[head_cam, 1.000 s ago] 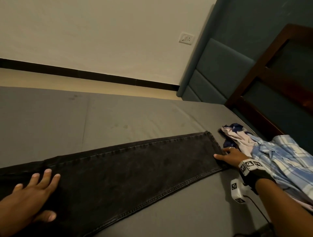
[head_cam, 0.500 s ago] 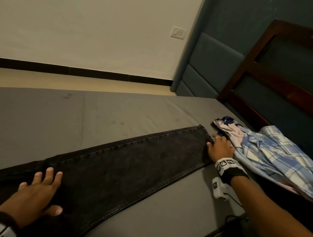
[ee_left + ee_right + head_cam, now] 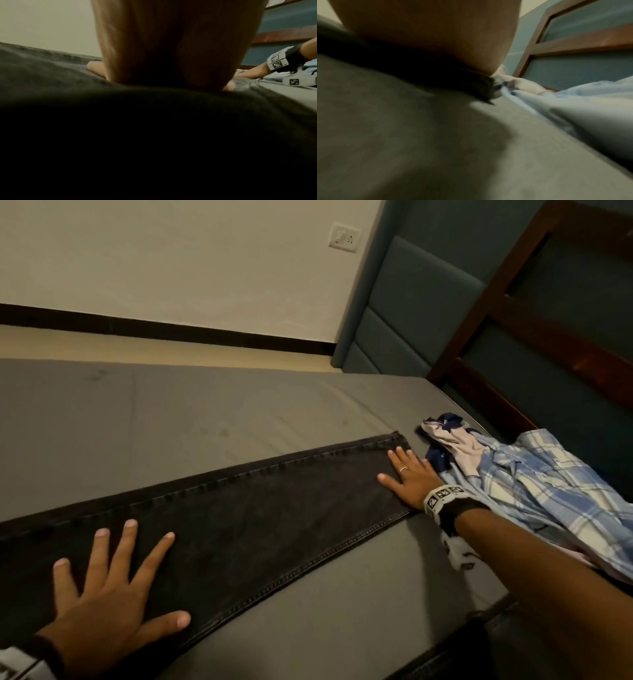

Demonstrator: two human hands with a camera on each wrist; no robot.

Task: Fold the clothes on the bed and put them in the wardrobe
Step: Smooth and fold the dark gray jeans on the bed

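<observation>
Black jeans [image 3: 246, 518] lie flat and stretched out across the grey bed [image 3: 205, 412], legs stacked, hem toward the headboard. My left hand [image 3: 113, 580] presses flat on the jeans near the lower left, fingers spread. My right hand [image 3: 407, 477] lies flat on the hem end, fingers straight, a ring on one finger. In the left wrist view the palm [image 3: 168, 47] rests on dark denim [image 3: 51, 81]. The right wrist view is blurred, with the palm [image 3: 428, 27] over the jeans' hem [image 3: 481, 86].
A crumpled blue plaid shirt [image 3: 548, 498] and a navy-and-pink garment [image 3: 448, 440] lie heaped at the right by the wooden headboard [image 3: 513, 337]. Padded teal wall panels [image 3: 404, 313] stand behind. Floor and a wall with a socket [image 3: 344, 237] lie beyond the bed's far edge.
My right hand has moved from the hem's edge onto the jeans' leg end and now lies flat with fingers spread. My left hand stays pressed on the jeans.
</observation>
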